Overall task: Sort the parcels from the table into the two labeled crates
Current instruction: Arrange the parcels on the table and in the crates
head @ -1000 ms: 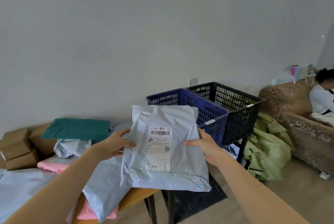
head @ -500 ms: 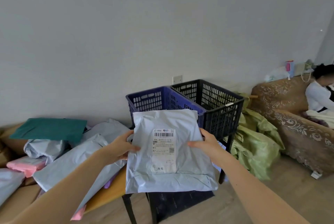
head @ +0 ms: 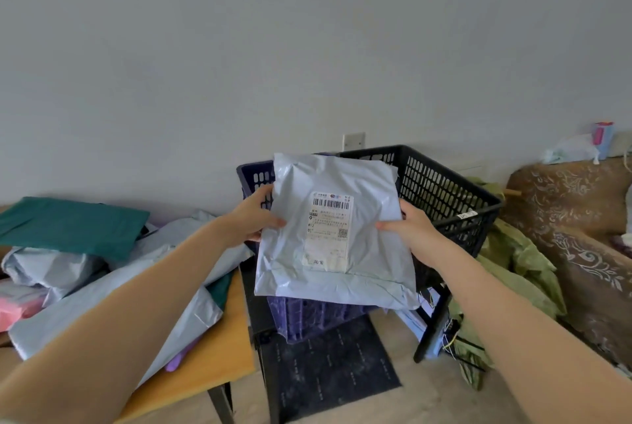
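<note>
A light grey parcel bag (head: 369,266) with a white shipping label is held up in both hands in front of the two crates. My left hand (head: 251,218) grips its left edge and my right hand (head: 408,227) grips its right edge, thumbs on the front. It covers most of the blue crate (head: 253,180), of which only the left rim and lower wall show. The black crate (head: 441,184) stands right of it, with a small white label on its rim. More parcels lie on the wooden table (head: 219,348) at left: a grey bag (head: 113,300), a green one (head: 71,225) and a pink one (head: 13,310).
A black stand (head: 263,348) holds the crates above a dark floor mat (head: 328,358). Crumpled green sacks (head: 513,273) lie between the black crate and a patterned brown sofa (head: 574,225) at the right. A plain grey wall with a socket plate (head: 353,141) is behind.
Both hands have carried the grey parcel up and forward, from over the table edge to in front of the blue crate. The view has swung right.
</note>
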`<state>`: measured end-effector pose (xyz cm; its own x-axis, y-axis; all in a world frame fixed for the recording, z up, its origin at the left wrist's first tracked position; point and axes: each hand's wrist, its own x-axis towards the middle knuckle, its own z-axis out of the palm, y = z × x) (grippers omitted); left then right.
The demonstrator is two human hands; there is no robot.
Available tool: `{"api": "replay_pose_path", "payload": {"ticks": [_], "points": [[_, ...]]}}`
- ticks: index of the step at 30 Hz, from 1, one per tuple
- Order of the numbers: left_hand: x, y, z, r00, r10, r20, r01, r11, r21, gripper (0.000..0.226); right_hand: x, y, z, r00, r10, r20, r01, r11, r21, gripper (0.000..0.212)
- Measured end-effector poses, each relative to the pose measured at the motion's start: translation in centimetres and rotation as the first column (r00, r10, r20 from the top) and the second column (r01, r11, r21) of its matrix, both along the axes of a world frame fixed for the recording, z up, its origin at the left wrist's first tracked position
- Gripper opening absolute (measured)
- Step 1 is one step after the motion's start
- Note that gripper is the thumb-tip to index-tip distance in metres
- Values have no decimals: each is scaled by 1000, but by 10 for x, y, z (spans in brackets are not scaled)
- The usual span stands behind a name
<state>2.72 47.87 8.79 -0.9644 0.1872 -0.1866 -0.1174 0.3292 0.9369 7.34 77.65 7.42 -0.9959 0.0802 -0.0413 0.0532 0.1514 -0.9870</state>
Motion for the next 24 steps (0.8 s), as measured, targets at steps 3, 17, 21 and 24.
{"api": "replay_pose_path", "payload": {"ticks": [3,17,21,24], "points": [[-44,7,7,1000,20,-12,-19,999,29,75,-45,9,14,999,29,15,-29,999,23,53],[-171,35,-31,992,119,-36,-124,958,-260,83,-203,17,-12,991,100,92,-113,981,155,52],[-199,40,-59,974,225,-24,-220,913,-344,74,-251,3,-28,978,154,138,-183,957,226,51],[-214,42,-76,960,277,-38,-264,855,-446,62,-279,-10,-47,959,208,192,-254,932,260,49]]}}
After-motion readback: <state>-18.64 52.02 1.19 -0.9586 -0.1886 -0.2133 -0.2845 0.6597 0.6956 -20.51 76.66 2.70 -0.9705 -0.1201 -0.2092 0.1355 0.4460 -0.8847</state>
